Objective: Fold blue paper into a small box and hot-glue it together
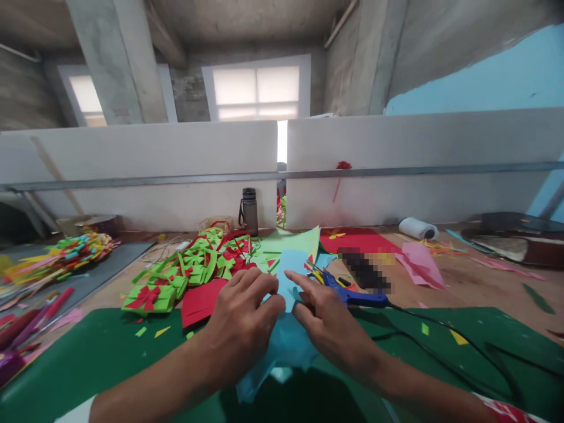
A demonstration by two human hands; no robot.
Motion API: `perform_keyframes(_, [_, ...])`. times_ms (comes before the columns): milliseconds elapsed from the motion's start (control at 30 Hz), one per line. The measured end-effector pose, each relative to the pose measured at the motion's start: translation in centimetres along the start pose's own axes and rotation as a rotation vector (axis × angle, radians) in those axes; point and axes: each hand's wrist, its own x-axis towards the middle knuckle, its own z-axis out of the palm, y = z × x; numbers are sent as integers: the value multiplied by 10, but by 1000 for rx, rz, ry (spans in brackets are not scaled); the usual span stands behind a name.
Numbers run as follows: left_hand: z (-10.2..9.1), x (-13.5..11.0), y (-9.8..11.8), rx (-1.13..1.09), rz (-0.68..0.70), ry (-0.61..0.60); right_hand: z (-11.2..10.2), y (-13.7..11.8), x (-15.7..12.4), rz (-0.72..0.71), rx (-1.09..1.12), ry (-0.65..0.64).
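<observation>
I log a brown tabletop, green mat on it below the left hand and right hand. Beyond the left hand I record a heap of green-and-red paper pieces, then a dark bottle. Just past the right hand, a blue glue gun; farther out, red sheet, pink paper, white roll.
</observation>
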Motion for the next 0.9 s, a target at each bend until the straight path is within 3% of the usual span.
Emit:
perform_keyframes(133, [3, -1, -4, -159, -148, -26, -2, 5, -5, 55, 51, -29])
perform_keyframes(333, [13, -6, -9, -362, -296, -266, -4, 6, -12, 117, 133, -82])
perform_keyframes(467, [16, -8, -11, -381, -363, -320, -4, 7, -12, 76, 150, -93])
perform_keyframes(733, [26, -17, -9, -308, -238, -148, -4, 8, -10, 99, 266, -26])
perform_keyframes(900, [21, -13, -3, -270, -209, -151, -4, 17, -11, -186, 79, 157])
